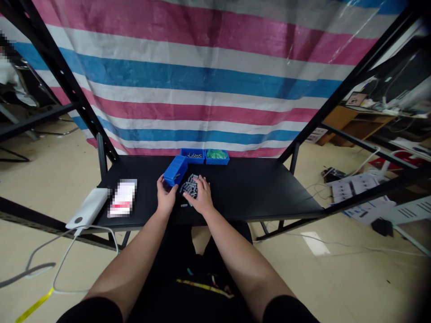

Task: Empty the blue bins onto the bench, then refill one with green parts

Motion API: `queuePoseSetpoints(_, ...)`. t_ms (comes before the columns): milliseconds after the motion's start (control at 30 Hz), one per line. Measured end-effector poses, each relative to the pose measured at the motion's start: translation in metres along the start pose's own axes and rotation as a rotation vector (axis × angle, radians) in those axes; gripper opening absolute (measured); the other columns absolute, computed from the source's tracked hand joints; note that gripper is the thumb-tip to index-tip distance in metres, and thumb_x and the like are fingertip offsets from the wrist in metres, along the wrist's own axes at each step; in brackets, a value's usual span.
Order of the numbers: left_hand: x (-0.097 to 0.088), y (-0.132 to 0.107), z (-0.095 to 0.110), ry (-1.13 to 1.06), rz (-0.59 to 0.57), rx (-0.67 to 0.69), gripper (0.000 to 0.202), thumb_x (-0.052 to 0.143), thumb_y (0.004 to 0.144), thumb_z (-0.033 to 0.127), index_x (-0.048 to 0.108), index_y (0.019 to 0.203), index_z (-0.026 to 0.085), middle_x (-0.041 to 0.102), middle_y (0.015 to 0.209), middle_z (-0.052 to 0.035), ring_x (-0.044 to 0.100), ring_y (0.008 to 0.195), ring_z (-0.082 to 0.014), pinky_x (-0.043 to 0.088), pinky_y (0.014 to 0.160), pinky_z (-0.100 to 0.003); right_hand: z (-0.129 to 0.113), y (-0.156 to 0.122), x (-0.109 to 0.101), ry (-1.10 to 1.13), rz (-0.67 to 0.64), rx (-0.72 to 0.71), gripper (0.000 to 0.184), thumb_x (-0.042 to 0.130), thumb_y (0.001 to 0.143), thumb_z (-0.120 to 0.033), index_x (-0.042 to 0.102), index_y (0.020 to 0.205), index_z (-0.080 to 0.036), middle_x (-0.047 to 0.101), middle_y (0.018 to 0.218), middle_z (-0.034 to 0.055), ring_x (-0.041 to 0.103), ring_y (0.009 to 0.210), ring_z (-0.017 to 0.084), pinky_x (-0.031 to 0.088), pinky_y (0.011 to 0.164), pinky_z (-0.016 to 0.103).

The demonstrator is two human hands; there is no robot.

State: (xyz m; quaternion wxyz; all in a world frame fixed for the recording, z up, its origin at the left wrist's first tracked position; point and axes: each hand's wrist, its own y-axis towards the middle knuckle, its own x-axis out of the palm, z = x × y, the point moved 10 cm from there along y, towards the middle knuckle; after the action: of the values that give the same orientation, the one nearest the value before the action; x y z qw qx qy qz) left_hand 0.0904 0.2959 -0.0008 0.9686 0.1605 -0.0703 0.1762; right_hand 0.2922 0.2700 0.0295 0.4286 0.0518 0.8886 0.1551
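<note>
Before a striped tarpaulin (208,76), a seated person worked at a black table (256,188). A white power bank (88,207) lay at its front left corner, and two blue trays (193,156) stood at the back edge. Near the middle, the left hand (166,197) was closed on the lower end of a tilted blue bin (175,170), its mouth turned toward a heap of small grey parts (189,185). The right hand (201,196) lay open, fingers spread on that heap just beside the bin. The step appeared to be emptying and spreading the parts. Any next move called for a steady hold on the bin and care with strays near the front edge.
</note>
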Motion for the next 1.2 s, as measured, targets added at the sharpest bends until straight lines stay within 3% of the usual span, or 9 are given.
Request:
queuePoseSetpoints(133, 0.004, -0.001, 0.003, 0.021, -0.05, 0.024, 0.071, 0.076, 0.079, 0.024, 0.046, 0.144, 0.026, 0.06, 0.142, -0.0132, 0.06, 0.134, -0.0278, 0.045, 0.12, -0.05, -0.012, -0.018, 0.006, -0.057, -0.164, -0.123, 0.109, 0.079, 0.074, -0.073, 0.04, 0.162, -0.024, 0.021, 0.175, 0.0131, 0.012, 0.164, 0.036, 0.01, 0.132, 0.06)
queuePoseSetpoints(267, 0.012, -0.005, 0.016, 0.105, -0.136, 0.144, 0.067, 0.074, 0.079, 0.022, 0.051, 0.142, 0.023, 0.058, 0.145, -0.0142, 0.057, 0.137, -0.0287, 0.043, 0.122, -0.05, -0.023, -0.022, 0.02, -0.154, -0.284, -0.179, 0.115, 0.077, 0.072, -0.076, 0.033, 0.166, -0.026, 0.012, 0.178, 0.0114, 0.002, 0.165, 0.038, 0.003, 0.131, 0.063)
queuePoseSetpoints(400, 0.028, -0.015, 0.032, 0.259, -0.278, 0.302, 0.066, 0.07, 0.079, 0.017, 0.053, 0.142, 0.023, 0.058, 0.146, -0.014, 0.053, 0.143, -0.0317, 0.038, 0.125, -0.055, -0.018, -0.013, 0.027, -0.199, -0.285, -0.094, 0.118, 0.077, 0.073, -0.075, 0.03, 0.167, -0.021, 0.011, 0.177, 0.0154, -0.003, 0.164, 0.042, 0.001, 0.13, 0.066)
queuePoseSetpoints(500, 0.031, -0.018, 0.036, 0.323, -0.302, 0.357, 0.066, 0.069, 0.077, 0.015, 0.056, 0.141, 0.023, 0.059, 0.146, -0.0132, 0.05, 0.146, -0.0332, 0.035, 0.127, -0.058, -0.01, -0.002, 0.029, -0.217, -0.272, -0.024, 0.118, 0.077, 0.074, -0.071, 0.028, 0.167, -0.017, 0.013, 0.176, 0.0194, -0.001, 0.163, 0.044, 0.001, 0.129, 0.067)
queuePoseSetpoints(633, 0.028, -0.015, 0.025, 0.217, -0.281, 0.244, 0.069, 0.072, 0.075, 0.018, 0.054, 0.142, 0.023, 0.057, 0.148, -0.0145, 0.05, 0.146, -0.0342, 0.036, 0.126, -0.057, -0.008, 0.011, 0.03, -0.213, -0.291, -0.014, 0.108, 0.077, 0.077, -0.068, 0.035, 0.165, -0.023, 0.018, 0.175, 0.0192, 0.0, 0.163, 0.044, 0.001, 0.128, 0.067)
queuePoseSetpoints(800, 0.026, -0.01, 0.012, 0.038, -0.265, 0.099, 0.071, 0.078, 0.075, 0.024, 0.052, 0.142, 0.023, 0.058, 0.146, -0.0157, 0.057, 0.139, -0.0318, 0.044, 0.121, -0.052, -0.012, 0.014, 0.029, -0.193, -0.29, -0.045, 0.092, 0.074, 0.081, -0.072, 0.044, 0.16, -0.036, 0.017, 0.177, 0.0119, 0.001, 0.163, 0.046, 0.001, 0.127, 0.069)
queuePoseSetpoints(1067, 0.012, -0.002, 0.009, -0.036, -0.112, -0.012, 0.07, 0.082, 0.076, 0.033, 0.051, 0.139, 0.027, 0.064, 0.137, -0.0135, 0.062, 0.132, -0.0296, 0.05, 0.114, -0.05, -0.016, 0.01, 0.024, -0.18, -0.253, -0.077, 0.083, 0.07, 0.087, -0.071, 0.046, 0.16, -0.04, 0.019, 0.177, 0.0059, 0.006, 0.164, 0.04, 0.004, 0.13, 0.063)
queuePoseSetpoints(1200, -0.005, 0.001, 0.01, -0.005, 0.039, 0.016, 0.06, 0.08, 0.081, 0.04, 0.049, 0.131, 0.027, 0.064, 0.131, -0.0118, 0.065, 0.124, -0.0249, 0.05, 0.112, -0.047, -0.015, 0.01, 0.024, -0.169, -0.226, -0.076, 0.087, 0.071, 0.087, -0.068, 0.038, 0.163, -0.041, 0.017, 0.178, 0.0059, 0.007, 0.164, 0.039, 0.005, 0.13, 0.06)
